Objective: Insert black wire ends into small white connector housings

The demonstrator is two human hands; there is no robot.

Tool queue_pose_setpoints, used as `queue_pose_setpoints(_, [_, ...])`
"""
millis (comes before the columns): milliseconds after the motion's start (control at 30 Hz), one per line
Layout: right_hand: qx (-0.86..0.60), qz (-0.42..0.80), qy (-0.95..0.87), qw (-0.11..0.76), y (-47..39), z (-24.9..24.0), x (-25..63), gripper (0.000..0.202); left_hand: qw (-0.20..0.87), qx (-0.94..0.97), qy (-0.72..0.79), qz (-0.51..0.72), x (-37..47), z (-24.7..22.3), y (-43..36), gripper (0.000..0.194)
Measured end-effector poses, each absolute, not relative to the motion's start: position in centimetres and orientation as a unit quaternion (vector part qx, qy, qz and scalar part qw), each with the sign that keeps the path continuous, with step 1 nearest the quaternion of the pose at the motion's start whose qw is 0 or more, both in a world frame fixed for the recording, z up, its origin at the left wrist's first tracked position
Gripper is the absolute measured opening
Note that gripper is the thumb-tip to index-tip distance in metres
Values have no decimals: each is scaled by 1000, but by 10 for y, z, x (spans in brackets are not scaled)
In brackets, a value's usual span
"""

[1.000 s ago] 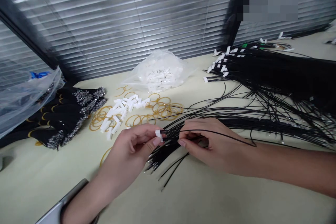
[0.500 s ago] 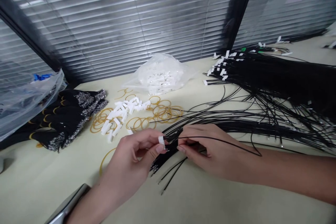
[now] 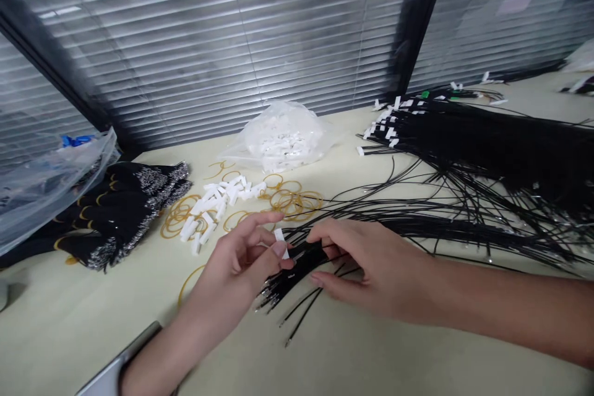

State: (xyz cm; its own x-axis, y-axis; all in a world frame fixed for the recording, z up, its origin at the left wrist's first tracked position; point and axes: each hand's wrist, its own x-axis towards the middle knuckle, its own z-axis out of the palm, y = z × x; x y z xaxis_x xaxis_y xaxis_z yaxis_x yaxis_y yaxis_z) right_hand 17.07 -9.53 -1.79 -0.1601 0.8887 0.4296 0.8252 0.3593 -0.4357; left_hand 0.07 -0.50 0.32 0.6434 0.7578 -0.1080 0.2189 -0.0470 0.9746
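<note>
Between thumb and fingers, my left hand (image 3: 248,263) pinches a small white plastic connector housing (image 3: 281,242). To its right, my right hand (image 3: 371,266) is over a bundle of thin black wires (image 3: 297,269), its thumb and index finger apart. Whether its curled lower fingers touch any wire is hidden. Small metal terminals tip the wire ends, which point down and left beneath my left hand. Two wires (image 3: 304,315) stick out from the bundle toward me.
Left of centre lie loose white housings (image 3: 216,201) among yellow rubber bands (image 3: 294,198). Behind them sits a clear bag of white parts (image 3: 288,139). Rubber-banded black wire bundles (image 3: 106,204) lie at left; a large heap of black wires (image 3: 487,142) fills the right. A phone-like device (image 3: 118,362) is near my left forearm.
The fingers of my right hand have spread apart, and the single wire that looped over that hand is gone from there. My left fingers have loosened somewhat, still keeping the white housing.
</note>
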Motion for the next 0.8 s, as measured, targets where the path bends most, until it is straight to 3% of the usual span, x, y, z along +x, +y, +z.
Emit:
queue_pose_setpoints(200, [-453,-298,-802,248,-101,-11,172,13,636,648,355,224,-3,4,1,24])
queue_pose_setpoints(333, [-374,-399,-807,224,-107,-6,171,18,641,647,342,229,-3,3,2,23])
queue_pose_setpoints(400, [-408,-419,-772,248,-105,-7,171,20,645,643,342,231,-2,3,3,22])
queue_pose_setpoints(467, [-481,-407,-738,244,-99,-9,173,36,643,639,353,232,-2,4,3,21])
queue_pose_setpoints(567, [-568,-316,-731,210,-89,-15,178,51,632,639,374,231,-3,5,3,19])
queue_pose_setpoints(667, [-592,-235,-749,185,-85,-20,182,44,631,642,372,227,-3,5,4,19])
queue_pose_setpoints(800, [-589,-226,-754,182,-85,-21,182,32,640,642,360,219,-4,5,4,16])
